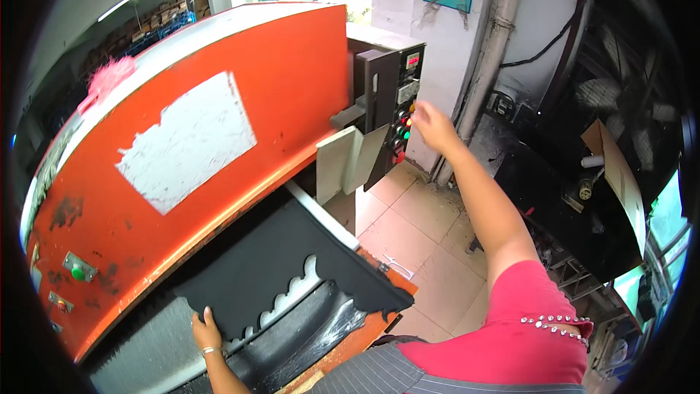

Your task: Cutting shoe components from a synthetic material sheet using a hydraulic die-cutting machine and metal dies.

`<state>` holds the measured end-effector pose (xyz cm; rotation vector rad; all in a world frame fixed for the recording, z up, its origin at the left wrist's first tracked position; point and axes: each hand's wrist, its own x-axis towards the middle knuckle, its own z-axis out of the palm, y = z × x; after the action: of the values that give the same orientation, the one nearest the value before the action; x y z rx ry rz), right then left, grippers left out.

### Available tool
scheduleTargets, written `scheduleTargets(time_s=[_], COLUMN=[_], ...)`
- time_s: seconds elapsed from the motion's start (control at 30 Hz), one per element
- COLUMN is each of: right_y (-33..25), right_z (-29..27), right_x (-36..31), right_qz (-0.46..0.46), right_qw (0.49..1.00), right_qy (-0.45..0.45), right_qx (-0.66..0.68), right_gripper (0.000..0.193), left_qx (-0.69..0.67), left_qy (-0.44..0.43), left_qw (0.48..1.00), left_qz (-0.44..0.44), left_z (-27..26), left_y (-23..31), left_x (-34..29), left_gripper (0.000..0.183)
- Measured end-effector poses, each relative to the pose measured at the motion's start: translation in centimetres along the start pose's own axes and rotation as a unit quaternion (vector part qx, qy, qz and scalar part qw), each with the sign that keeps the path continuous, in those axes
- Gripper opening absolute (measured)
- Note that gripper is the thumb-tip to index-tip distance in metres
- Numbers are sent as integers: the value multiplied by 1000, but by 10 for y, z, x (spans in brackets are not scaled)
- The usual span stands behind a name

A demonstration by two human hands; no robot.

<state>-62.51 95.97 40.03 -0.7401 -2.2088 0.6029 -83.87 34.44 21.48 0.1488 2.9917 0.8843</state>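
My right hand (pixel 433 128) reaches out to a dark control panel (pixel 400 95) with red, yellow and green buttons. Its fingers are at the upper buttons, partly hidden, and I see nothing held in them; whether one is pressed I cannot tell. My left hand (pixel 207 331) lies at the ragged edge of a black sheet (pixel 255 259), thumb and finger apart. The sheet has a scalloped, cut-out edge and covers part of the grey machine bed (pixel 149 346), under the large orange machine body (pixel 292 73).
A bent grey metal plate (pixel 341 164) sticks out below the panel. Green and orange buttons (pixel 78 273) sit on the orange body's left end. A pipe (pixel 490 51) runs down the wall beyond my right hand. At right stand a black table (pixel 576 211) and a fan (pixel 609 95).
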Motion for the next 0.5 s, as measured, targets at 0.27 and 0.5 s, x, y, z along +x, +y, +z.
scheduleTargets(time_s=[0.27,0.5], right_y=[45,58], right_z=[24,29], right_x=[126,147], right_qz=[45,6], right_qw=[990,986], right_qy=[60,59], right_qx=[-120,-154], right_gripper=[65,70], left_qx=[5,18], left_qy=[67,80], left_qw=[997,996], left_qz=[-37,-41], left_z=[12,8], left_y=[-6,-5], left_x=[3,0], left_gripper=[61,59])
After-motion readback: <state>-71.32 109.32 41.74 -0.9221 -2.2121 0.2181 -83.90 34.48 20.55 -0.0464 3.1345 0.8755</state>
